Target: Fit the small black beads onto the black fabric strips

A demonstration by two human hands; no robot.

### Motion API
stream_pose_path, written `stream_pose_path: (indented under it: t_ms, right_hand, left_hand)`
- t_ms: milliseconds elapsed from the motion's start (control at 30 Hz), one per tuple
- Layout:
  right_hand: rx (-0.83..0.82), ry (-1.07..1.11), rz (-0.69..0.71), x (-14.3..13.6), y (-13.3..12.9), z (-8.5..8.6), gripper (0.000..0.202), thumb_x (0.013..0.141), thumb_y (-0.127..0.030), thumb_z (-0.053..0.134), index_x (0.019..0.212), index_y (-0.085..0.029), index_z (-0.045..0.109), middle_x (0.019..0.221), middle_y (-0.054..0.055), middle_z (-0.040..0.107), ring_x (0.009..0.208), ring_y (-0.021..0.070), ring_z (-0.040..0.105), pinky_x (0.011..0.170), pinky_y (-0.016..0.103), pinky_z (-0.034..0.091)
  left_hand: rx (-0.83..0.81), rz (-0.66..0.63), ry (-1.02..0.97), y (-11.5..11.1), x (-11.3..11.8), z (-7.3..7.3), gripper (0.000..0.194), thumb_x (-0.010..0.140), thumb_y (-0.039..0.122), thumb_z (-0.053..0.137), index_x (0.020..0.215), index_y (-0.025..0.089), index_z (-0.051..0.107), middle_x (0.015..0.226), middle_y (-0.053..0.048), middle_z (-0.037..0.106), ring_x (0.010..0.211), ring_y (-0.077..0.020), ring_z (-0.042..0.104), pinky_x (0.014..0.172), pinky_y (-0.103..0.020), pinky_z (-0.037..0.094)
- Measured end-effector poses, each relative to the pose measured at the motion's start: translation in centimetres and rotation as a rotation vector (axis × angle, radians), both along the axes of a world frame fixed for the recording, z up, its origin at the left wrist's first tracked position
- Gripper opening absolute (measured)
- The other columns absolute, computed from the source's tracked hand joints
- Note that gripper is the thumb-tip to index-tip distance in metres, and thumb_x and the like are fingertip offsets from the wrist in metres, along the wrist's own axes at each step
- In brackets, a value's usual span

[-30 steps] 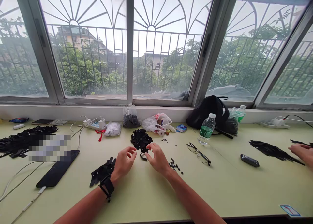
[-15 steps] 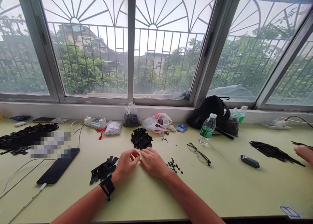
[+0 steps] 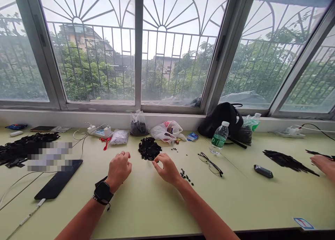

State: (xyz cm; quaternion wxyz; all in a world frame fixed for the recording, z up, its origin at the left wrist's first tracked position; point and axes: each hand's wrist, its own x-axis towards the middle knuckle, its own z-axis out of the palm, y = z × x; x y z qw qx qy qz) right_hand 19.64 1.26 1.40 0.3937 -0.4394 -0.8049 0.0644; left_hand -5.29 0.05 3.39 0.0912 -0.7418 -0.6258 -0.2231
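My left hand (image 3: 119,170), with a watch on its wrist, is over the smaller heap of black strips (image 3: 101,179) and hides most of it. Its fingers are curled in, and what they hold, if anything, is out of sight. My right hand (image 3: 167,169) is at the near edge of a pile of short black pieces (image 3: 149,148). Thumb and forefinger meet in a pinch there; I cannot make out what is between them. Small black discs (image 3: 185,174) lie scattered to the right of my right hand.
Eyeglasses (image 3: 210,164) and a water bottle (image 3: 219,138) stand to the right, near a black bag (image 3: 221,121). A dark phone (image 3: 59,180) on a cable lies left. Bags (image 3: 167,131) line the sill. Another person's hand (image 3: 324,166) is by black strips (image 3: 289,162) far right.
My hands were together before the black pile. The left has moved left over the smaller heap, and the right has shifted slightly, its fingers now pinched at the pile's edge.
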Motion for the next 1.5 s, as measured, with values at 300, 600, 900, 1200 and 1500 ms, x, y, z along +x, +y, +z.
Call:
stream_pose_path:
  t_ms: [300, 600, 900, 1200, 1500]
  right_hand:
    - [-0.045, 0.007, -0.021, 0.5, 0.5, -0.4, 0.025, 0.094, -0.026, 0.059, 0.07, -0.021, 0.059, 0.078, 0.003, 0.065, 0.08, 0.0205, 0.058, 0.076, 0.032, 0.045]
    - [-0.091, 0.009, -0.006, 1.1, 0.8, 0.0, 0.029, 0.093, -0.03, 0.059, 0.066, -0.02, 0.059, 0.074, 0.002, 0.063, 0.07, 0.0168, 0.056, 0.065, 0.027, 0.042]
    - [-0.419, 0.126, -0.029, 8.3, 1.8, 3.5, 0.032, 0.089, -0.046, 0.06, 0.087, -0.017, 0.073, 0.082, 0.004, 0.069, 0.074, 0.0173, 0.06, 0.065, 0.026, 0.044]
    - [-0.796, -0.079, -0.114, 14.3, 1.8, 2.6, 0.026, 0.073, -0.04, 0.073, 0.085, -0.017, 0.075, 0.086, 0.006, 0.072, 0.079, 0.0199, 0.063, 0.067, 0.026, 0.044]
    - [-0.871, -0.025, 0.0, 15.7, 1.0, 2.9, 0.032, 0.062, -0.041, 0.082, 0.083, -0.017, 0.075, 0.082, 0.006, 0.073, 0.077, 0.0193, 0.063, 0.063, 0.024, 0.043]
  left_hand:
    - [-0.363, 0.185, -0.022, 0.1, -4.3, 1.2, 0.033, 0.086, 0.052, 0.055, 0.093, 0.019, 0.059, 0.092, -0.014, 0.073, 0.086, -0.0328, 0.068, 0.067, -0.034, 0.042]
    - [-0.37, 0.108, -0.117, 0.8, -5.9, 0.4, 0.017, 0.071, 0.013, 0.057, 0.084, 0.023, 0.06, 0.088, -0.007, 0.073, 0.08, -0.0256, 0.066, 0.062, -0.03, 0.037]
    - [-0.001, 0.071, -0.235, 0.3, -3.5, 2.2, 0.018, 0.089, 0.015, 0.045, 0.1, 0.023, 0.057, 0.087, -0.006, 0.069, 0.078, -0.0252, 0.065, 0.064, -0.031, 0.04]
    - [0.049, -0.471, -0.709, -0.2, 2.0, -0.1, 0.021, 0.088, 0.012, 0.043, 0.08, 0.021, 0.06, 0.092, -0.005, 0.065, 0.086, -0.0187, 0.064, 0.077, -0.03, 0.054]
    - [-0.247, -0.395, -1.088, 0.6, 3.1, -1.9, 0.028, 0.077, 0.029, 0.065, 0.102, 0.018, 0.073, 0.11, -0.011, 0.072, 0.091, -0.024, 0.073, 0.07, -0.03, 0.059]
